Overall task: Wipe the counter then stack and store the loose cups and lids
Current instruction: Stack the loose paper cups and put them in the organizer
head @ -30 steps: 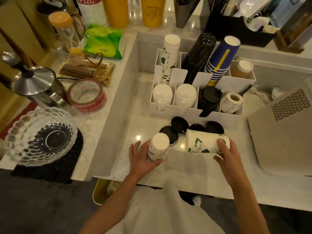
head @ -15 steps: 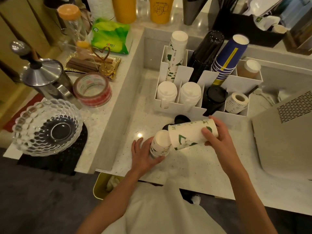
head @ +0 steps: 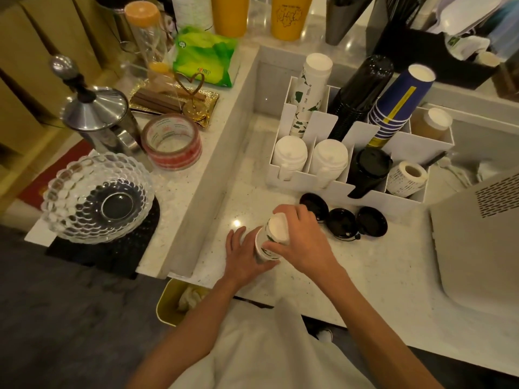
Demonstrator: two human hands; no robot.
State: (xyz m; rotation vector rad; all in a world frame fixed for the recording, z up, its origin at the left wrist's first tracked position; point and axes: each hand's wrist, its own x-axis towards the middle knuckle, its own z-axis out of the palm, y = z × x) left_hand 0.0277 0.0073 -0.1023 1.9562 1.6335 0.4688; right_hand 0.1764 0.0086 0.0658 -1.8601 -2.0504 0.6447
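Head view: leaf-printed white cups [head: 271, 240] stand nested, upside-down.

R hand [head: 304, 242] moved cup [head: 273, 238] | was sideways, now upright atop L-held cup | lids [head: 342, 221] uncovered

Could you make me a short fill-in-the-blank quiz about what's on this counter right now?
1. Both hands hold the white cups printed with green ____.
2. The loose lids lying on the counter are coloured ____.
3. In the white organizer, the stack between the leaf-print cups and the blue cups is coloured ____.
4. The roll of tape sits to the ____ of the organizer.

Missing words: leaves; black; black; left
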